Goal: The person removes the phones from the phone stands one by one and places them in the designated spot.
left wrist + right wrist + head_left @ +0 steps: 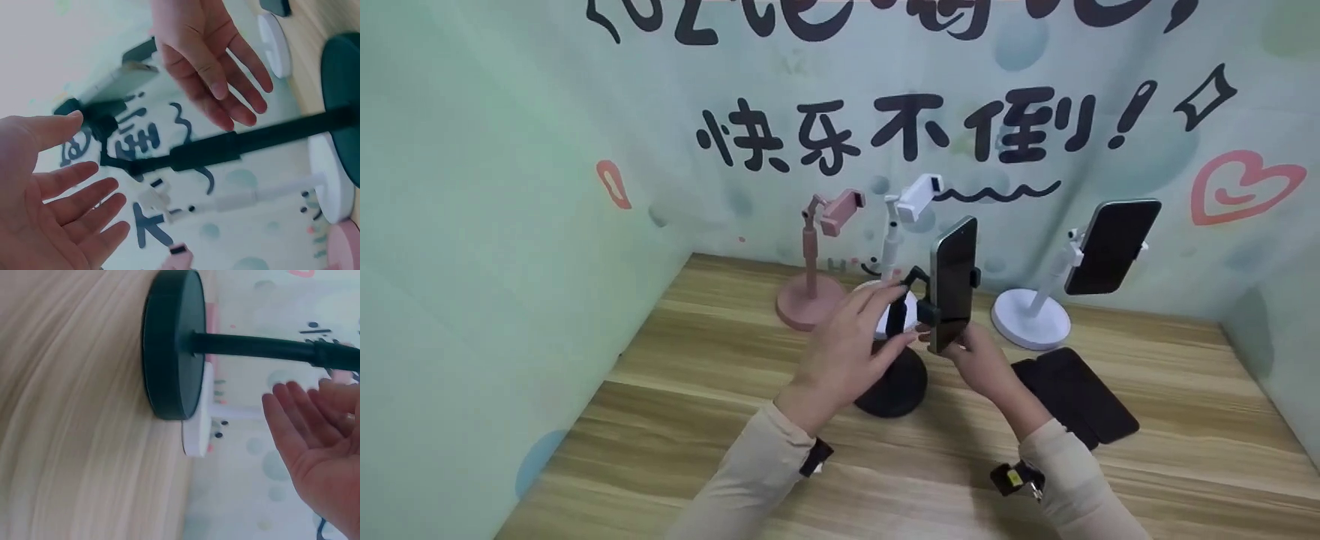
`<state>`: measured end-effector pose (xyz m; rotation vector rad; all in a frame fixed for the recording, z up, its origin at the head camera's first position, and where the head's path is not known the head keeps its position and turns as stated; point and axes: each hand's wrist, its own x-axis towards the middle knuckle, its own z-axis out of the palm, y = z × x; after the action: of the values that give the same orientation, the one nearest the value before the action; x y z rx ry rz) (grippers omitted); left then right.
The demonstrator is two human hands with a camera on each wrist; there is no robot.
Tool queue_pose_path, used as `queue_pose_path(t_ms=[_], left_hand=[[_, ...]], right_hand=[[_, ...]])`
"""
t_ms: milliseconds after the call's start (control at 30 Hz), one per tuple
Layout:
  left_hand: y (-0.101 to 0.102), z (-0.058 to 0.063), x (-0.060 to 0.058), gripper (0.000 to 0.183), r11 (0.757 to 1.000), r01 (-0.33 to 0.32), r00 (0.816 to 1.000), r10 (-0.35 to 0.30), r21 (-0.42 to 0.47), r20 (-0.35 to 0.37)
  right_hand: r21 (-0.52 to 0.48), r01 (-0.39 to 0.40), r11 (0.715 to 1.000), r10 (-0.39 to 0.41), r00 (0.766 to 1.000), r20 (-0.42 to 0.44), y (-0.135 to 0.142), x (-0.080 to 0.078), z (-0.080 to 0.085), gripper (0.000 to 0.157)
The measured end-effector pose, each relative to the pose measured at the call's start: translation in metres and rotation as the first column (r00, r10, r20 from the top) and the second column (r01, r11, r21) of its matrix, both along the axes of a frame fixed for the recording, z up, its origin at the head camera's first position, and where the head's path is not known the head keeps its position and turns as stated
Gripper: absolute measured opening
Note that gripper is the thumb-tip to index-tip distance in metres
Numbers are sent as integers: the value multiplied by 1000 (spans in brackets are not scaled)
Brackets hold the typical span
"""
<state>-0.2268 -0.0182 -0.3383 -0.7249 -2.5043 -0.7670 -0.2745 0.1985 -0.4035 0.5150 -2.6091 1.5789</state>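
A black phone stand [896, 386] stands on the table, with a smartphone [952, 285] upright in its clamp. My left hand [844, 352] is at the left of the stand's upper arm, its fingers extended. In the left wrist view, the left thumb reaches right up to the clamp [101, 121], and nothing is gripped. Below the phone, my right hand [982, 364] is beside the pole. The right wrist view shows its loosely bent fingers [281, 430] close to the black pole [253, 346], not wrapped round it.
Behind are a pink phone stand [810, 300] and a white stand [919, 199], both with bare clamps. Another white stand [1030, 322] at the right holds a second phone [1114, 247]. A black folding case [1080, 397] lies on the wooden table [697, 360]. A printed backdrop [810, 202] hangs behind.
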Motion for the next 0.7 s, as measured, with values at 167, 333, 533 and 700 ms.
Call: queue_pose_path(t_ms=[167,333,533,700], left_hand=[[13,7,4,49,996,41,998,-44,82,39],[24,12,6,47,994,7,999,-11,105,40],[34,19,9,50,991,-129,991,127,45,29],[46,19,8,46,986,-163,986,163,24,31]], right_hand=[[-158,143,977,-156,985,-73,9,22,16,34],[-195,172,966,-208,961,-183,-2,41,27,44],[-186,193,964,-231,949,-216,-17,42,34,73],[-150,266,952,-296,927,-231,-18,44,36,78]])
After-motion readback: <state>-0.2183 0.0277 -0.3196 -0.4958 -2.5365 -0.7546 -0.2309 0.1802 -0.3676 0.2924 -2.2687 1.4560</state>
